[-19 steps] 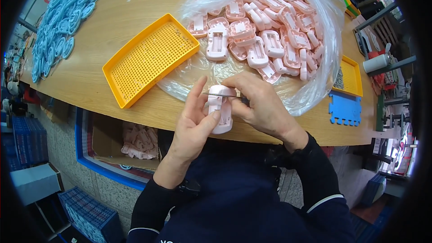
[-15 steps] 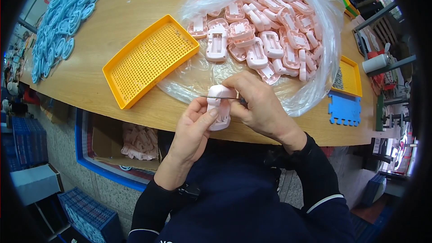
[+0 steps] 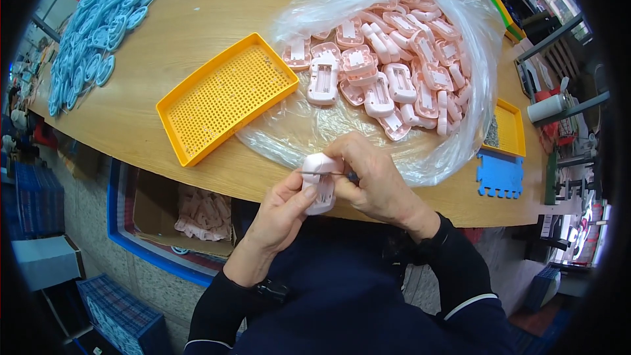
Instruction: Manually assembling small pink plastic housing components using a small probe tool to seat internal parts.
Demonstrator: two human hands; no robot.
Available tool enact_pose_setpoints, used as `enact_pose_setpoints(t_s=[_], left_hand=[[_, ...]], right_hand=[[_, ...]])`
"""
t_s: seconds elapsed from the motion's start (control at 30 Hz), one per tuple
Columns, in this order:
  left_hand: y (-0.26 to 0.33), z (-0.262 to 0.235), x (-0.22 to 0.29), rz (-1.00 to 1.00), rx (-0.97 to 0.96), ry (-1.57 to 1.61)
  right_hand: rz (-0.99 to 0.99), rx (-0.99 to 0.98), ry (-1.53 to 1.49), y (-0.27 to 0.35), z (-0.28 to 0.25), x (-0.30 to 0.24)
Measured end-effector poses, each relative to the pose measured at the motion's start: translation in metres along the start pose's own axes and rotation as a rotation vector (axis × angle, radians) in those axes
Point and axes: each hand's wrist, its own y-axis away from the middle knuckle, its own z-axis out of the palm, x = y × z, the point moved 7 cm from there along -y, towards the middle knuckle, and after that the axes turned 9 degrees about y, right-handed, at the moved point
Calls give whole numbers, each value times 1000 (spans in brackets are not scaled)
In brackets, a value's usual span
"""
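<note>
My left hand (image 3: 273, 218) grips a pale pink plastic casing (image 3: 320, 204) just over the table's front edge, its thumb on the casing's front. A recessed compartment, like a battery bay, faces up on it. My right hand (image 3: 374, 181) is closed round a thin dark metal tool (image 3: 322, 172), which lies crosswise over the casing's upper part. The tool's exact kind is unclear, and its right end is hidden in my fingers. My right fingers also curl over the casing's top end. Beyond my hands, many similar pink casings (image 3: 401, 83) lie piled in a clear plastic bag (image 3: 289, 149).
A yellow perforated tray (image 3: 227, 95) holding tiny bits sits left of the bag. Light blue plastic loops (image 3: 98, 33) are heaped far left. At right are a yellow tray (image 3: 516, 128) of small metal parts and a blue foam mat (image 3: 499, 174). Below the table stands a cardboard box (image 3: 154, 213).
The view has tilted slightly, so the table and its contents sit lower in the picture. Both hands keep their hold on the casing and the tool, with only slight finger movement.
</note>
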Motion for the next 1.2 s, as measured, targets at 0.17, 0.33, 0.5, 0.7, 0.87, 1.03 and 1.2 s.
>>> enact_pose_setpoints(t_s=[0.17,0.33,0.5,0.7,0.87,1.03,1.2], left_hand=[[20,-17,12,30,11,-146],[87,-66,39,-59,155,-344],[176,-137,88,290,725,-1660],[125,-98,67,272,592,-892],[54,-11,74,387,185,-1065],[-17,12,68,514,199,-759],[-48,27,43,347,67,-417]], right_hand=[[-43,-69,-142,0,20,-10],[-24,-91,-66,-34,8,13],[-46,26,569,-72,7,58],[-130,132,582,-71,9,66],[75,124,-235,-50,-21,70],[377,-63,-1198,0,-9,67],[375,-41,-1348,22,3,68]])
